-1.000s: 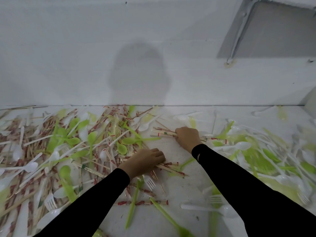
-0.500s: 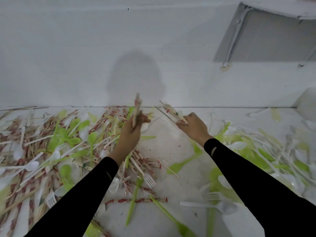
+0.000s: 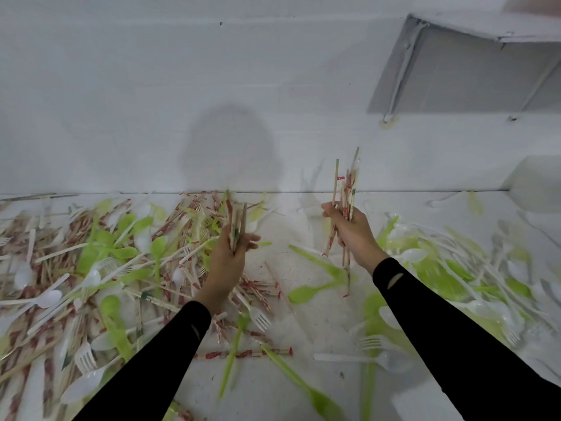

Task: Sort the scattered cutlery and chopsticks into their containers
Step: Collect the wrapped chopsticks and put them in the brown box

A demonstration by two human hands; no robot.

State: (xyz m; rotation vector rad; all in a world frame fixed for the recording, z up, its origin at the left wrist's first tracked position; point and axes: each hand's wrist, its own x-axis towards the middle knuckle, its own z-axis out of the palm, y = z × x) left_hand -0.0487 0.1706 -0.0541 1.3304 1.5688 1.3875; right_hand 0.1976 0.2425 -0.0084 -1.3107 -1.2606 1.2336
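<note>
My left hand [image 3: 228, 253] grips a small bunch of wrapped chopsticks [image 3: 237, 221], held upright above the white surface. My right hand [image 3: 353, 230] grips a larger bundle of chopsticks [image 3: 346, 189] that stands nearly vertical, its lower ends hanging below the fist. Under and around both hands lie scattered chopsticks in red-printed wrappers [image 3: 255, 287], green plastic spoons [image 3: 306, 293] and white plastic forks [image 3: 259, 317]. No container shows clearly.
A dense heap of chopsticks, green and white cutlery [image 3: 91, 268] covers the left. Another heap of green and white spoons [image 3: 449, 268] fills the right. A white wall [image 3: 151, 101] rises behind. A grey box shape [image 3: 537, 183] sits at far right.
Both hands lifted off the surface with chopsticks. The right hand swung its bundle upright and moved right; the left hand holds its bunch raised at about the same spot as half a second ago.
</note>
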